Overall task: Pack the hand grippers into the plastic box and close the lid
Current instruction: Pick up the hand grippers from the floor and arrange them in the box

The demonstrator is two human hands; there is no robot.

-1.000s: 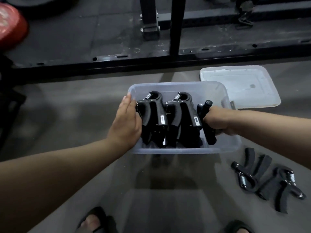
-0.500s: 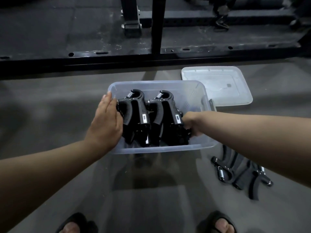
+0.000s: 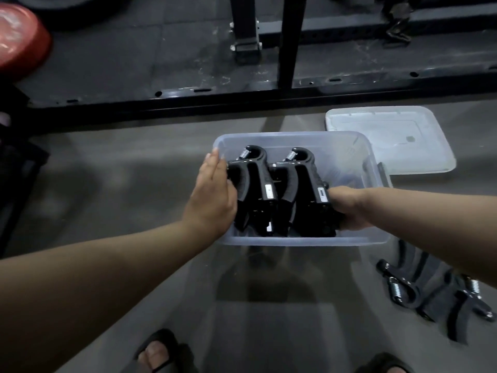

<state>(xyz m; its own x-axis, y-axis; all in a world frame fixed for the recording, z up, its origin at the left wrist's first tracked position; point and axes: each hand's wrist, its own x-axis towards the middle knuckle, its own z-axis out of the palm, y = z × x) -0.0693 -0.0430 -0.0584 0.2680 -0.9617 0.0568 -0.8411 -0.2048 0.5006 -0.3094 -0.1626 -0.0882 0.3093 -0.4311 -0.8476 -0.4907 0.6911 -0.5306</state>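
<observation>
In the plastic box (image 3: pixel 304 241), our left grip (image 3: pixel 212 195) presses straight-fingered against the hand grippers (image 3: pixel 295 184) from 9 o'clock; our right grip (image 3: pixel 349 208), at 3 o'clock, hides its fingers.

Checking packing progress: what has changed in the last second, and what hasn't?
The right-hand grip has pushed the third hand gripper, held upright a second ago, down into the plastic box beside the packed row; it is now mostly hidden. Unchanged: the left-hand grip presses flat on the row's left end, the lid lies off, two grippers wait on the floor.
</observation>
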